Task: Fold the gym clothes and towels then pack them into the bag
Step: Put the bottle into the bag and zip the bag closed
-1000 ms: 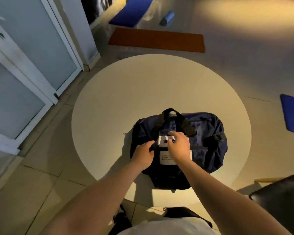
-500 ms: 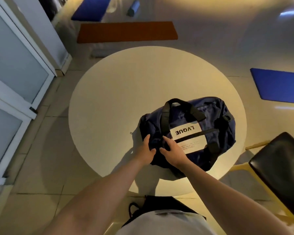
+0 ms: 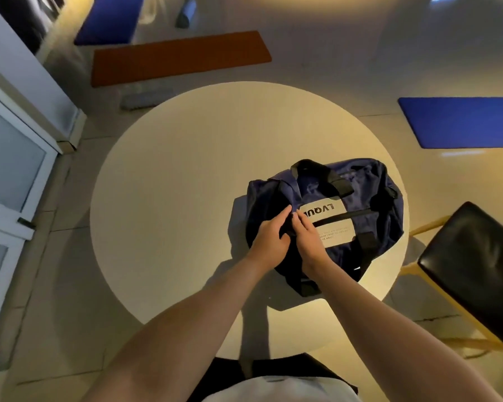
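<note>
One round table [image 3: 186, 184], navy bag [image 3: 369, 198], orange mat [image 3: 180, 58]

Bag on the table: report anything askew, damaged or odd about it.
The navy bag lies slanted near the right edge of the table, its white label upside down from this view. The left hand and right hand hold its left end. No damage or spill shows.

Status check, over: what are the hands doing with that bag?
Left hand grips bag end. Right hand pinches bag beside it. Bag on table; nothing blocking.
</note>
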The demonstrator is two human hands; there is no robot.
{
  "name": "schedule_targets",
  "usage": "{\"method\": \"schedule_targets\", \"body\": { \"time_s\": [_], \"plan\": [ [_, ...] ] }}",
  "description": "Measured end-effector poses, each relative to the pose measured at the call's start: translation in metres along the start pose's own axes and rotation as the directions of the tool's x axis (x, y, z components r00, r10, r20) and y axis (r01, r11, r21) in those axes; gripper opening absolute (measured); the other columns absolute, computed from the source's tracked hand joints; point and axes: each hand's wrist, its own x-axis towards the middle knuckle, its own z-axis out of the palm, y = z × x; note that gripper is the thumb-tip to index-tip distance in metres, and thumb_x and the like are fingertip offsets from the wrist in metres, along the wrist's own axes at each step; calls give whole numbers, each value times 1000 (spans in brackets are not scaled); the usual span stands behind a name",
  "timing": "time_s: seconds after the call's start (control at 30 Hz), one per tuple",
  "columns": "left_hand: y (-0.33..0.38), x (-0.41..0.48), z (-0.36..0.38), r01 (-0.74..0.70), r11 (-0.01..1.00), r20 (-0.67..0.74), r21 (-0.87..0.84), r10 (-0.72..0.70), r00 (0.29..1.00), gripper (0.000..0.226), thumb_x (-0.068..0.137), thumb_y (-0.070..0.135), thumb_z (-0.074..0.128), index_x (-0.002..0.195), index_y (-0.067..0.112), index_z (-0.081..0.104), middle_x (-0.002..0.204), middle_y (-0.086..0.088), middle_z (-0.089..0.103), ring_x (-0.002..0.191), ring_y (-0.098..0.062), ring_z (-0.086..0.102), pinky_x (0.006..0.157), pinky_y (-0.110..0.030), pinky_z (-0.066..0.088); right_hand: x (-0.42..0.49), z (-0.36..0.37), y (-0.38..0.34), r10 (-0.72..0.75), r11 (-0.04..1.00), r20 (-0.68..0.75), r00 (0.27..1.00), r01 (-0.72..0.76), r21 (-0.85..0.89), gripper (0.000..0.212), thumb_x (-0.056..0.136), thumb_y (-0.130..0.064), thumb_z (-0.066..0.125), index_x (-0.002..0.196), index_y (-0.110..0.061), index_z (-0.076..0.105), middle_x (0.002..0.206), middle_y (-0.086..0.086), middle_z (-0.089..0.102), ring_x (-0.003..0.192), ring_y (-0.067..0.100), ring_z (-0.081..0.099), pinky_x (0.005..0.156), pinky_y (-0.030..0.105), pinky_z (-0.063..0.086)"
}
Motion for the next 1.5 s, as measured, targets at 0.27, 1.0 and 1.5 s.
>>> {"method": "schedule_targets", "body": {
  "time_s": [0.27,1.0,1.5],
  "plan": [
    [-17,18,-9,-89,994,188,65,76,979,64,97,-3,45,154,28,39,160,1,36,148,-18,30,121,-34,28,16,9,-6,10,997,-221,975,8,77,21,103,-21,52,110,-13,70,109,10,71,101,23,67,85,34,57],
    [16,148,-45,105,994,43,38,-107,993,42,99,8,47,138,23,54,128,-4,62,116,-24,56,104,-39,46,61,39,-34,138,973,-302,943,-72,218,28,91,-3,48,114,-3,64,110,23,66,92,29,60,79,38,51],
    [9,169,-55,246,953,102,-178,-231,968,38,105,10,41,135,20,63,125,-1,64,101,-12,62,74,-14,49,115,52,-69,-147,938,-209,967,69,-340,43,90,-3,54,122,-30,67,123,-4,67,116,16,60,90,25,47]
  ]
}}
